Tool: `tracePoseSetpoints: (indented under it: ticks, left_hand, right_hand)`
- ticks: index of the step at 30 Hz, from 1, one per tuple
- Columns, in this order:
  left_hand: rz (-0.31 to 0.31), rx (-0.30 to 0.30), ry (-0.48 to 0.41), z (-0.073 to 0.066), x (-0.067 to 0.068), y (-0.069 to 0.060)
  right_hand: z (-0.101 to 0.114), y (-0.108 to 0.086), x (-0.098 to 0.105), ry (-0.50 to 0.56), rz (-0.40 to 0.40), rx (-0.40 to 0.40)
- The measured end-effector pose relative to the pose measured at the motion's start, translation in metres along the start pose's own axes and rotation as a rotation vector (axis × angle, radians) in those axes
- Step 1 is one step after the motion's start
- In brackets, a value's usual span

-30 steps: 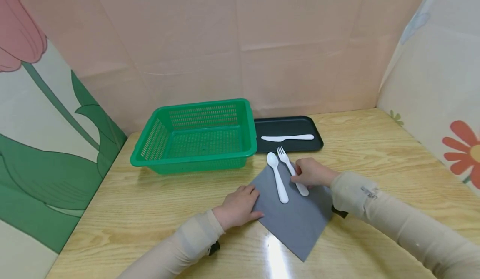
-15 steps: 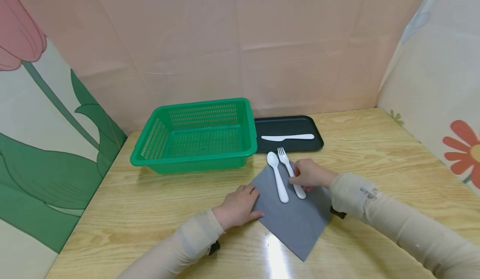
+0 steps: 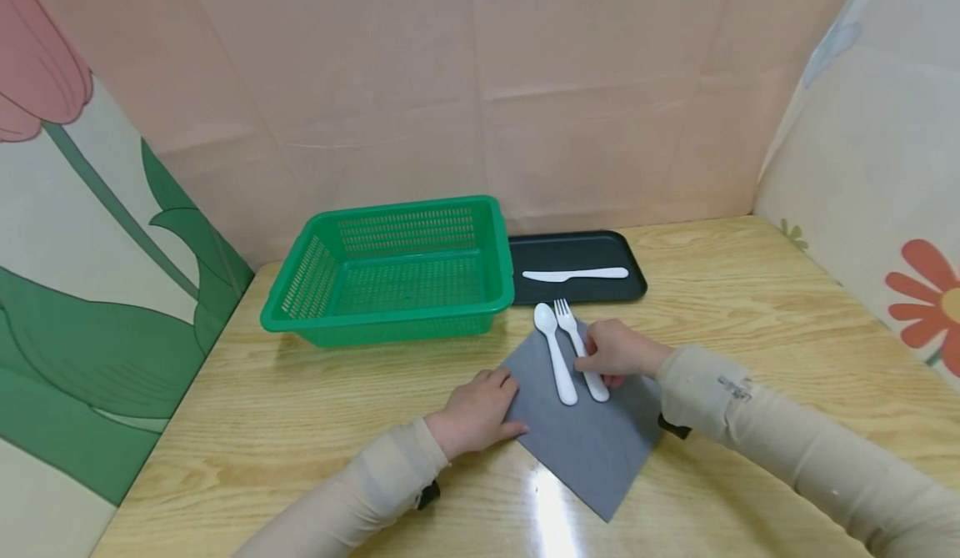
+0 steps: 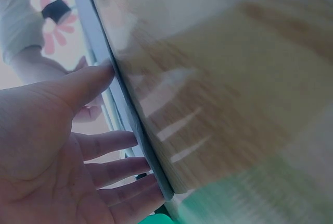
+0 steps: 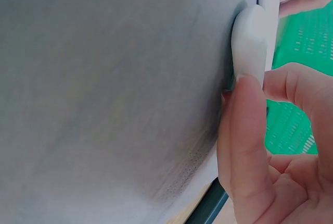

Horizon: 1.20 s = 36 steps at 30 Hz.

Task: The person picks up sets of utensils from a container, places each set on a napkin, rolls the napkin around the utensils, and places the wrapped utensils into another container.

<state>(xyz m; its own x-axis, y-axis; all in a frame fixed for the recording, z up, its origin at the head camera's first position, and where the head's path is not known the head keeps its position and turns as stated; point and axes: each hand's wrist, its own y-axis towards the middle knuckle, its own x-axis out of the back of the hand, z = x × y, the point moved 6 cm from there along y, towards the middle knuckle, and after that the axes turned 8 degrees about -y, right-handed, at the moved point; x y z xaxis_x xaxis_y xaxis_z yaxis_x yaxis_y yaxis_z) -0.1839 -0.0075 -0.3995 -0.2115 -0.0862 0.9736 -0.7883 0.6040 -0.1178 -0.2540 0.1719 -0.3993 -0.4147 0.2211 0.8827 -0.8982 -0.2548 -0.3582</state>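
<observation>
A grey napkin lies turned cornerwise on the table, a white spoon and a white fork side by side on it. My right hand pinches the fork's handle between thumb and fingers; the right wrist view shows the rounded handle end at the fingertips. My left hand rests at the napkin's left edge, fingers fairly straight. In the left wrist view the left hand's fingertips touch that edge. A white knife lies on the black tray behind.
A green basket with slotted walls stands at the back left, beside the tray and overlapping its left end. A pink sheet hangs behind the wooden table. Flower-patterned panels flank both sides.
My right hand has shifted slightly left and towards me, bringing the fork closer to the spoon and more parallel with it. The left hand, spoon and knife stay in place.
</observation>
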Motion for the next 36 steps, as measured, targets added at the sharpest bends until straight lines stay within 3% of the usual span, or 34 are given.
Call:
tracePoseSetpoints:
  ticks: [36]
  left_hand:
    - [0.019, 0.015, -0.014, -0.0011, 0.0014, -0.0005]
  right_hand:
    - [0.0034, -0.0034, -0.0026, -0.012, 0.018, -0.038]
